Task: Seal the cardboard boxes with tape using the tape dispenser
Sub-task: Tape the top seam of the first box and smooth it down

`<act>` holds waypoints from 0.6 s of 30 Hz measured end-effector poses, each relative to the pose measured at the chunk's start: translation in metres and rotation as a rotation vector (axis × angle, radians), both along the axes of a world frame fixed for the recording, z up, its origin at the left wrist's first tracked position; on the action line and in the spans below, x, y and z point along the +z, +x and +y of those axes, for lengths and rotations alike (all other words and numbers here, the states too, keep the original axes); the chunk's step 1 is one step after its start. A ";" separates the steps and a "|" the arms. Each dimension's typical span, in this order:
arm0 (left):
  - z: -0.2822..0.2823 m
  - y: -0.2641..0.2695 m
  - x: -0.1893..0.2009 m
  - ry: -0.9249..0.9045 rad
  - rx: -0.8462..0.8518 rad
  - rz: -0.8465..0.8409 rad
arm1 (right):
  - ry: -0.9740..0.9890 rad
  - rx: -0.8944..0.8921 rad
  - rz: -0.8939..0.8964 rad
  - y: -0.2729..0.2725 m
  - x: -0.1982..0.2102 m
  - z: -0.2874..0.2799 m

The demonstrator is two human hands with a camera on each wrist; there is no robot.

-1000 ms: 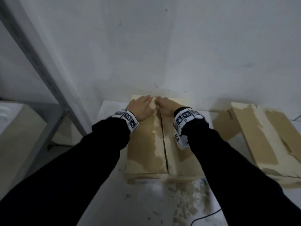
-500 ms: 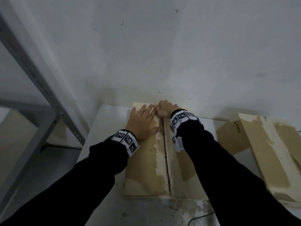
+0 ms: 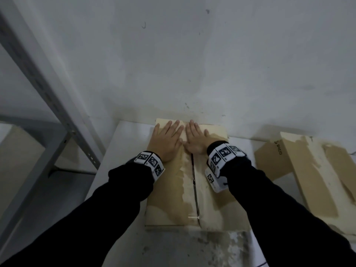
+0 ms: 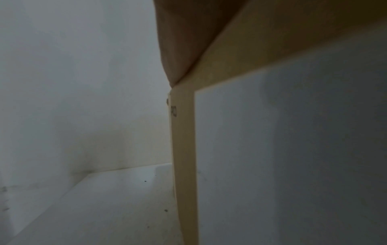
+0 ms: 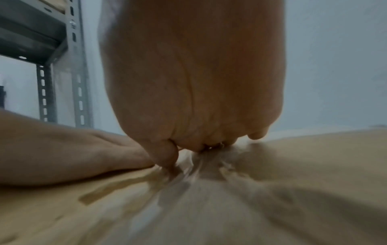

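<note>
A flat cardboard box (image 3: 169, 199) lies on the white table (image 3: 131, 135), its two top flaps meeting along a centre seam (image 3: 194, 189). Both my hands rest flat on its far end, one on each side of the seam. My left hand (image 3: 165, 139) lies on the left flap with fingers straight. My right hand (image 3: 194, 138) lies on the right flap, fingers straight too. In the right wrist view my right palm (image 5: 194, 82) presses the cardboard (image 5: 209, 207), with my left hand (image 5: 62, 149) beside it. The left wrist view shows the box edge (image 4: 184, 149). No tape dispenser is in view.
A second cardboard box (image 3: 316, 174) with torn paper patches lies to the right on the table. A grey metal shelf upright (image 3: 48, 89) stands at the left, with another box (image 3: 17, 157) behind it. A white wall (image 3: 192, 54) rises just behind the table.
My right hand has gone from curled at the box's far edge to flat on the right flap. My left hand stays flat on the left flap. The head view has come closer.
</note>
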State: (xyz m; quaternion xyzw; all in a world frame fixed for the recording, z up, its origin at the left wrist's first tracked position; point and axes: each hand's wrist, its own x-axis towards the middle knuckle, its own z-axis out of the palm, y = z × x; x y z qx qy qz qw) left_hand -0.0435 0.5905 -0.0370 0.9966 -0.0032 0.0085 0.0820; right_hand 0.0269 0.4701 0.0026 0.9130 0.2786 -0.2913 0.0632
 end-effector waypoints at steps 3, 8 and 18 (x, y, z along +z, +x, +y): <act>0.000 -0.001 -0.001 -0.018 0.008 -0.027 | -0.020 0.022 0.044 -0.016 0.003 -0.004; -0.002 -0.002 0.003 0.002 0.009 -0.020 | -0.016 0.038 0.107 -0.040 0.010 -0.013; 0.004 0.001 0.020 0.013 -0.017 0.239 | 0.125 -0.067 0.092 -0.030 0.027 -0.043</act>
